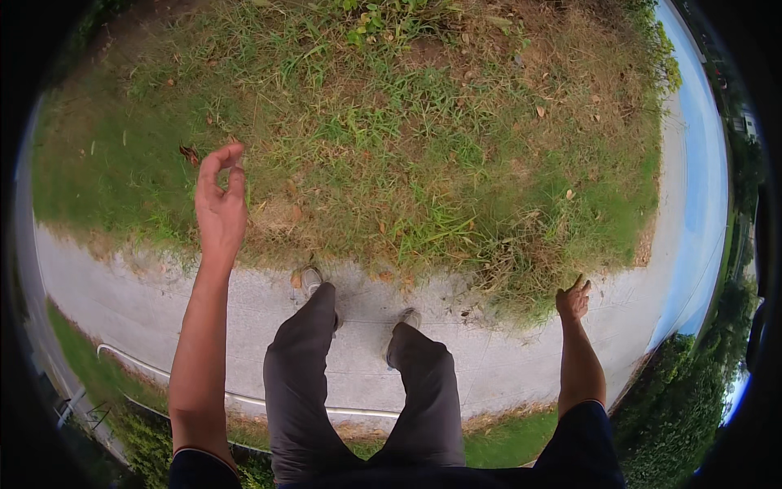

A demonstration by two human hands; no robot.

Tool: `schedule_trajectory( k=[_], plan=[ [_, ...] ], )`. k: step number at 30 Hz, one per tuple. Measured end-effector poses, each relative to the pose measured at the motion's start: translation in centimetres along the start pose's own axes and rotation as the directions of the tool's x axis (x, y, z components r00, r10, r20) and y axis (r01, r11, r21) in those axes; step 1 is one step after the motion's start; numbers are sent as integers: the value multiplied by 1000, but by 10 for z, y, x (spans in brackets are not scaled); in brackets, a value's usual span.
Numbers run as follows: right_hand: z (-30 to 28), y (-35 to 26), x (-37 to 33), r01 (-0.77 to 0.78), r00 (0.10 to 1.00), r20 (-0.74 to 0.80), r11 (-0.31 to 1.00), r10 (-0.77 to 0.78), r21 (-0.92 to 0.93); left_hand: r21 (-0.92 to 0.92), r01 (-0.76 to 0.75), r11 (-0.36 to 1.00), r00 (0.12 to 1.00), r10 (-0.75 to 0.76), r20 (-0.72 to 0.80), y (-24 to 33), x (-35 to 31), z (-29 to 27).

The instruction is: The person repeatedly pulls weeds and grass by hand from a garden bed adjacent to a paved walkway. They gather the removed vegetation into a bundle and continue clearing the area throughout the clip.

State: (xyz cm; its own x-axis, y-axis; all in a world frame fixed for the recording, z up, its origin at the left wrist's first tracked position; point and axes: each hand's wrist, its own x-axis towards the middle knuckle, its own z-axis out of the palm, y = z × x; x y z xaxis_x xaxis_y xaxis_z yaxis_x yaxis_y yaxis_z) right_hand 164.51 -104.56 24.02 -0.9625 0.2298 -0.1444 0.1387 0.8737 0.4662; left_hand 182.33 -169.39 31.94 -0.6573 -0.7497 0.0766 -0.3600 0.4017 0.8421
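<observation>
My left hand (221,208) is raised over the grass at the left. Its fingers curl loosely toward the thumb with a gap between them, and nothing shows in the grip. A dark brown curled dry leaf (189,155) appears just left of its fingers; whether they touch is unclear. Out to the right, my right hand (573,300) hangs over the pavement with some fingers stretched apart and nothing visible in it. Just left of that hand, a heap of loose cut grass and dry stalks (525,265) spills from the grass edge onto the pavement.
I stand on a pale concrete path (505,367), my shoes (311,281) close to the grass edge. Ahead spreads a patch of green and dry grass (391,138) with fallen leaves. Behind runs a pale curved rail (244,399) beside a grass strip. Trees (676,407) stand at the right.
</observation>
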Motion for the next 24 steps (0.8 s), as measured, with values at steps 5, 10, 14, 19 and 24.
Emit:
schedule_trajectory(
  k=[5,10,14,19,24],
  plan=[
    [75,-142,-1,309,951,-123,884,-284,350,-83,-54,995,986,67,154,6,0,69],
    [151,-244,15,322,902,187,895,-389,309,-47,-623,781,545,476,690,48,-45,129],
    [158,-314,33,611,506,679,776,-532,153,-385,-633,671,194,620,761,46,-97,153],
    [170,-366,35,550,419,803,822,-424,148,-602,-648,466,258,878,403,3,-140,148],
    [163,-395,4,670,440,735,733,-516,114,-397,-644,653,161,623,765,57,-152,116]
  ],
)
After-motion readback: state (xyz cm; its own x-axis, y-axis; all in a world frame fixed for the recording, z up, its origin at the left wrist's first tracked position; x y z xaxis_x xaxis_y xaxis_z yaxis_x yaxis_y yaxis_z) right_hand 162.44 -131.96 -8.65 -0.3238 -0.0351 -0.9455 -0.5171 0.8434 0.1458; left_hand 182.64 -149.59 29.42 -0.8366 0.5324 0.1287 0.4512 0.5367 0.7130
